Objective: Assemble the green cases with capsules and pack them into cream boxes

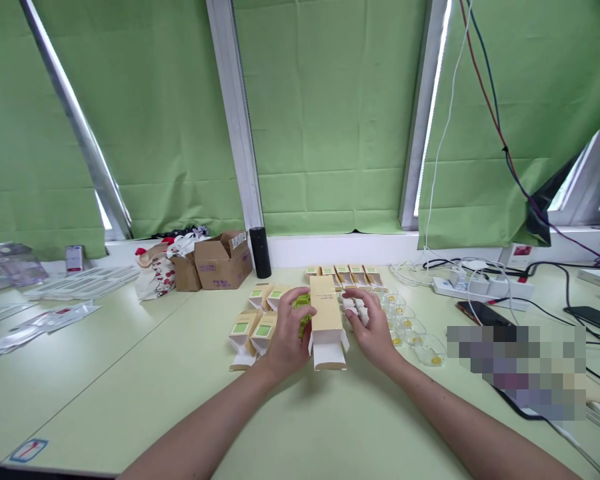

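Between my two hands lies a tan cardboard box (326, 304), with white flaps folded out at its near end. My left hand (289, 333) is at the box's left side, fingers curved and apart, a fingertip at the box edge. Green pieces (302, 308) show through the gap between its fingers. On the right side, my right hand (373, 328) has its thumb and forefinger apart, close to the box. Small white pieces (356, 307) show by its fingers. Whether either hand presses on the box is hard to see.
Several open tan boxes with green labels (265, 329) stand left of my hands, and more boxes (359, 275) stand behind. Clear plastic cups with yellow bits (429, 349) lie at right, near a power strip (480, 288) and cables. A brown carton (220, 263) and black cylinder (260, 252) stand behind.
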`<state>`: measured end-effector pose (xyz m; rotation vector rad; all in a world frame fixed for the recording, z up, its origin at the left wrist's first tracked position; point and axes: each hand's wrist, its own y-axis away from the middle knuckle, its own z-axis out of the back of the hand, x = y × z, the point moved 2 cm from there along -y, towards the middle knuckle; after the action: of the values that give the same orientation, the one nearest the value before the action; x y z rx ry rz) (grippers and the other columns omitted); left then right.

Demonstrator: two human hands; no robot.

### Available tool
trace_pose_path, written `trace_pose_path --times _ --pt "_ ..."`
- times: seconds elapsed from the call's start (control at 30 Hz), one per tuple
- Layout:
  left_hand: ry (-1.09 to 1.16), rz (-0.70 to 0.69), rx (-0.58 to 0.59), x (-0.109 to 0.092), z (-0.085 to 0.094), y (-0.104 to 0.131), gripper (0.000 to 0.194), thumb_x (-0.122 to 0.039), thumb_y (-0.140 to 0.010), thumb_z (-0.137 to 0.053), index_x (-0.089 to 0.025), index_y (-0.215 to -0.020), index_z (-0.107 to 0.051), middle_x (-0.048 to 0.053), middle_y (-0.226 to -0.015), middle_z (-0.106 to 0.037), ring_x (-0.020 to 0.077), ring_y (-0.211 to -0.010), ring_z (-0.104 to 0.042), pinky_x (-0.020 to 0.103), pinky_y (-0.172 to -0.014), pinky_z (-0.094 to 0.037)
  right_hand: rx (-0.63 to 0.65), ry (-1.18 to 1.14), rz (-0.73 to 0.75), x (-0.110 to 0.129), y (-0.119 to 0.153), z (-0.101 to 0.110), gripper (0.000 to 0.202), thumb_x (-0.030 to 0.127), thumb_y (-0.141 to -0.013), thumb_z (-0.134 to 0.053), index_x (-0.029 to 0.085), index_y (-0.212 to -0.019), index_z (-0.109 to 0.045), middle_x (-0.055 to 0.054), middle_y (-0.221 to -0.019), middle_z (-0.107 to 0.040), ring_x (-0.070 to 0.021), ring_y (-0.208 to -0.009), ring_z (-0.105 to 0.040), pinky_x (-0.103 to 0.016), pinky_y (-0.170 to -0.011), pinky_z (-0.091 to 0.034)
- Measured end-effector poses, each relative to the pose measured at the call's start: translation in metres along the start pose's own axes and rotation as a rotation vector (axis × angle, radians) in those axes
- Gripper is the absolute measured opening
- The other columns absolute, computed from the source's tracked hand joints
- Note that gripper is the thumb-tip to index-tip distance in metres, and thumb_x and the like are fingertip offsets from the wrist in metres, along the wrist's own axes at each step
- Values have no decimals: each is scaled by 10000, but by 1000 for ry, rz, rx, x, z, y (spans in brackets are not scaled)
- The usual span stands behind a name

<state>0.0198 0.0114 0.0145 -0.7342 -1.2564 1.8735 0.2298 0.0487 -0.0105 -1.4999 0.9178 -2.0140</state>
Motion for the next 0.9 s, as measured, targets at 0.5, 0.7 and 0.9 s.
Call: trace_pose_path --times 0.5,0.7,0.9 --pt "200 197 -50 -2 5 -7 489 -206 -889 -729 -260 -1330 -524 160 -1387 -595 347 -1405 -499 587 -1157 -447 0 26 -13 -1 3 -2 255 324 -966 -609 284 -1212 -665 -86 -1240 -702 -333 -1239 -589 -557 -1097 -446" --pt "378 397 -121 11 -2 -1 507 -274 -907 -765 -260 -1370 -560 134 -1419 -537 332 -1373 -532 509 -1158 -462 2 30 -16 -2 3 -3 251 334 -959 -604 279 -1196 -668 -85 -1240 -709 -331 -1241 -596 -546 -1089 -450" --pt "605 624 -128 17 -6 -1 557 -448 -926 -775 -195 -1380 -576 145 -1300 -653 292 -1205 -633 440 -1061 -510 195 -5 17 5 3 -4 261 385 -973 -602 257 -1196 -645 -83 -1163 -740 -299 -1072 -679 -464 -949 -520"
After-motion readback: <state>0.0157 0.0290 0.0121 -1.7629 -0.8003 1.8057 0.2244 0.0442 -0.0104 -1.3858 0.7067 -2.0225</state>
